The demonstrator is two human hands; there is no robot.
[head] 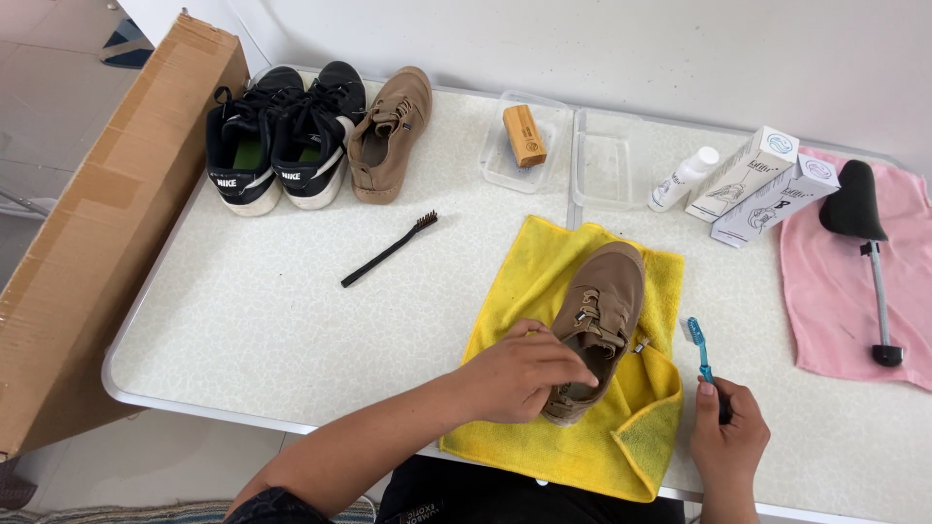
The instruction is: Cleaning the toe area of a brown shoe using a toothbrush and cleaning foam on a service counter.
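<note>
A brown lace-up shoe (604,311) lies on a yellow cloth (534,281) near the table's front edge, toe pointing away from me. My left hand (519,374) grips the shoe at its heel opening. My right hand (726,437) holds a small blue toothbrush (698,344) upright just right of the cloth, bristles at the top. The toothbrush is close to the shoe but apart from it.
At the back left stand two black sneakers (277,136) and a second brown shoe (390,131). A thin black brush (388,249) lies mid-table. A wooden brush sits in a clear tray (524,136). A white bottle (682,179), boxes (757,184), pink cloth (835,291), shoe tree (859,209) lie right. A cardboard box (87,233) leans left.
</note>
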